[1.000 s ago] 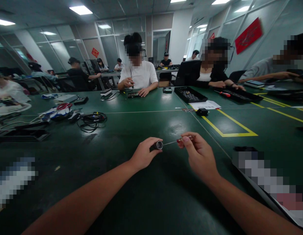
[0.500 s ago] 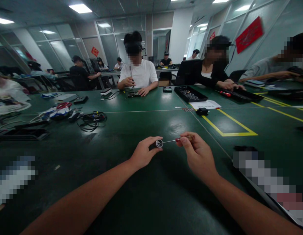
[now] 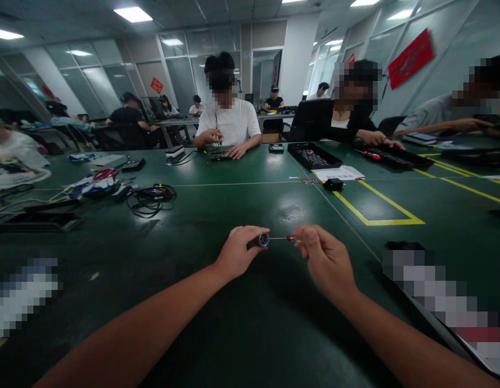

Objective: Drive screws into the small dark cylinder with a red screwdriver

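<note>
As it stretches away toward twelve o'clock, a broad, smooth, dark-green table (image 3: 258, 334) fills the lower view. Toward one o'clock lies a long black tray (image 3: 338, 159) holding small parts; toward ten, a loose coil of thin black cable (image 3: 153, 200). Near the middle, the left hand (image 3: 238, 251) curls thumb and fingers partway round a short, dark, round cylinder (image 3: 261, 240) with a pale metallic rim, its hollow end facing the camera. At the cylinder's three o'clock, the right hand (image 3: 326, 256) folds its fingers tightly round a slim tool (image 3: 290, 238) with a red collar and thin bright shaft.

Half a second ago the tool tilted up slightly toward two o'clock; now it lies nearly level, its handle mostly hidden by lowered fingers. That suggests a twist or regrip; whether the tip touches the cylinder cannot be told.
</note>
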Available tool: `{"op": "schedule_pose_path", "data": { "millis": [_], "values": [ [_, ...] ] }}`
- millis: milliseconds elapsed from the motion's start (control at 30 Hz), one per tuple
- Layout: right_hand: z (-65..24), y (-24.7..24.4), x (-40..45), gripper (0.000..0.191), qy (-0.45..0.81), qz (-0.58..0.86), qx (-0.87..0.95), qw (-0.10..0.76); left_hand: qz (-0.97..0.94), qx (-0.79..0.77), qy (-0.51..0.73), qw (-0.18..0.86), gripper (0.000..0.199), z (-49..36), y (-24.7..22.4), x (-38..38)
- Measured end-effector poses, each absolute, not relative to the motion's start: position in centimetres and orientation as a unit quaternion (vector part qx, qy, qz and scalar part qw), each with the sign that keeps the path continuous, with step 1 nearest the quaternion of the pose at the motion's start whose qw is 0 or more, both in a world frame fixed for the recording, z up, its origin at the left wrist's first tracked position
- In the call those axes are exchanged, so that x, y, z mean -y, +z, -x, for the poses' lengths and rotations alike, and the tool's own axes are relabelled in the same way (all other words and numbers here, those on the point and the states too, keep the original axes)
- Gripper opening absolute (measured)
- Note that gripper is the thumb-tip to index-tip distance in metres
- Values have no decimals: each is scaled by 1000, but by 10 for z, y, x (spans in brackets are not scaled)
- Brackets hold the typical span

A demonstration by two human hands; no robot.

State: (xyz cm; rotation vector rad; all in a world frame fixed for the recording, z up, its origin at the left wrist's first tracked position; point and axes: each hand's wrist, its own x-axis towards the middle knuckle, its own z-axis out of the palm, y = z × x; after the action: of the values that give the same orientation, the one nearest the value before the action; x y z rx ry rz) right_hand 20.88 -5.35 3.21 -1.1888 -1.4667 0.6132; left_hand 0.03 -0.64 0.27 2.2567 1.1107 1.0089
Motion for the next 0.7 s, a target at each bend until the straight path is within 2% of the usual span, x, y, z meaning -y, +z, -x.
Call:
{"op": "schedule_pose_path", "data": {
  "millis": [233,433,533,700],
  "values": [
    [-209,30,51,29,244,512,615,549,-801,-410,379,216,36,0,1,5],
    [-209,31,50,41,240,540,621,515,-805,-409,371,217,37,0,0,3],
    [-209,30,49,33,236,534,619,524,-804,-411,369,220,37,0,0,4],
    [-210,29,48,33,255,524,620,525,-800,-410,377,225,36,0,-1,3]
  ]
}}
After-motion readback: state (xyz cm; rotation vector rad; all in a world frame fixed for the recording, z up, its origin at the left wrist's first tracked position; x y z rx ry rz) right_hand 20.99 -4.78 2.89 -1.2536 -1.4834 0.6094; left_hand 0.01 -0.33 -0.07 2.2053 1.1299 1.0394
